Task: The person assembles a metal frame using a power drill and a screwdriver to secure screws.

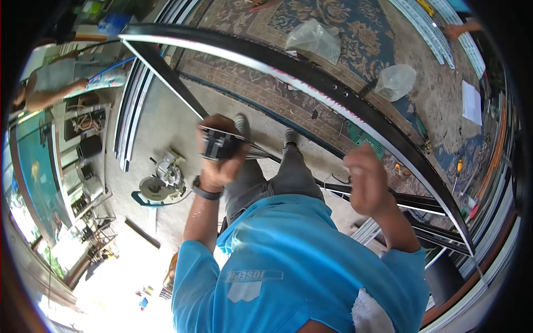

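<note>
My left hand (225,152), with a dark band at the wrist, is wrapped round a black metal profile (218,145) whose cut, hollow end faces up at me. The rest of that profile is mostly hidden behind the hand. To the right, my right hand (367,180) is raised with its fingers curled together. Whatever it may hold does not show. Beyond both hands spans a large black metal frame (355,102), its edge lined with a white strip printed in red. The right hand is nearest to this frame.
A mitre saw (158,186) stands on the concrete floor at left. Clear plastic bags (315,41) lie on the patterned carpet (250,89). Long profiles line the right side. Another person's arm (58,94) shows at left, and another hand (454,30) at upper right.
</note>
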`<state>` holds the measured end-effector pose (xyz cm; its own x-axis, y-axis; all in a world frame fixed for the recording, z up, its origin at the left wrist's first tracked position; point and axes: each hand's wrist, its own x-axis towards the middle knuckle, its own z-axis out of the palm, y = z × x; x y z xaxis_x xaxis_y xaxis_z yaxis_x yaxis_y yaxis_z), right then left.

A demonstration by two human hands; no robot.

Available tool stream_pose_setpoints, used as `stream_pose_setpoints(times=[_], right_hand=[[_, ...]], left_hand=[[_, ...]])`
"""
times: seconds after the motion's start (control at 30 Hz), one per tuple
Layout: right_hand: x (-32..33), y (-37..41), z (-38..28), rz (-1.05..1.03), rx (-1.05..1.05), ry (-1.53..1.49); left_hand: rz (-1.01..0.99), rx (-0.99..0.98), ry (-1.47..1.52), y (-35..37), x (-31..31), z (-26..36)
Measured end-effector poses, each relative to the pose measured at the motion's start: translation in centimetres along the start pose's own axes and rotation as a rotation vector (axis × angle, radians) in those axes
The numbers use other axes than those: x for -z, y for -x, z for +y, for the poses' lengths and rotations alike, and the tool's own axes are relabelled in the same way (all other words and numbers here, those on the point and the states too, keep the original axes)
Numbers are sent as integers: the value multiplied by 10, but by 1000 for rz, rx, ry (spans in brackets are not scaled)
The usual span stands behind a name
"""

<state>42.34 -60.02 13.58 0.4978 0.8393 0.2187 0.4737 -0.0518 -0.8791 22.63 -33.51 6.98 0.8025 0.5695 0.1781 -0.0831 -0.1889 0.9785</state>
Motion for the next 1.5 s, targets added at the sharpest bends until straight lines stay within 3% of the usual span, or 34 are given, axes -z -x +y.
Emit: stream_pose_setpoints(times=[0.07, 0.13, 0.3, 0.33, 0.4, 0.47, 0.57, 0.63, 0.73, 0.8, 0.83, 0.9, 0.97, 1.0, 1.07, 1.1, 1.17, 1.23, 1.33, 1.37, 1.47, 1.5], right_hand=[[-13, 28, 37, -148, -228, 210], [-10, 44, 80, -93, -342, 461], [14, 69, 171, -203, -413, 926], [13, 62, 173, -244, -411, 936], [12, 54, 172, -340, -423, 961], [9, 45, 178, -443, -576, 973], [3, 33, 163, -498, -592, 1022], [6, 41, 177, -470, -458, 1036], [11, 63, 203, -432, -420, 1034], [12, 80, 203, -339, -363, 1063], [6, 81, 176, -302, -373, 1095], [-10, 77, 113, -237, -465, 1033], [-28, 71, 69, -156, -490, 1040], [-39, 73, 46, -83, -507, 1066], [-54, 76, 19, 45, -476, 1090], [-61, 76, 11, 104, -430, 1084], [-77, 75, -14, 185, -398, 1031], [-99, 59, -48, 243, -413, 939], [-126, 50, -85, 348, -382, 890], [-136, 51, -96, 397, -307, 888], [-147, 62, -131, 368, -308, 859], [-142, 73, -140, 274, -292, 888]], left_hand=[[46, 13, -97, -18, 20, 33], [-30, 196, -185, -30, 39, 52], [-22, 177, -268, -60, 43, -27], [-59, 215, -343, -65, 46, -42], [-63, 105, -403, -70, 50, -82], [-73, 90, -431, -72, 60, -121], [-98, 120, -377, -70, 67, -158], [-141, 130, -263, -74, 74, -193], [-31, 172, -465, -72, 62, -146], [16, -47, -569, -81, 53, -140], [31, -159, -577, -84, 44, -157], [0, -75, -469, -86, 28, -171], [92, -48, -545, -76, 30, -152], [238, -76, -681, -60, 27, -125], [352, -175, -475, -25, 12, -95], [216, 9, -302, 11, -4, -78], [-212, -27, -143, 71, -44, -55], [-342, -264, -116, 130, -80, -27], [-277, -126, 126, 172, -102, 9], [-263, -91, 29, 175, -102, 7], [-323, -22, 1, 194, -88, 14], [-369, -72, 30, 199, -76, 22]])
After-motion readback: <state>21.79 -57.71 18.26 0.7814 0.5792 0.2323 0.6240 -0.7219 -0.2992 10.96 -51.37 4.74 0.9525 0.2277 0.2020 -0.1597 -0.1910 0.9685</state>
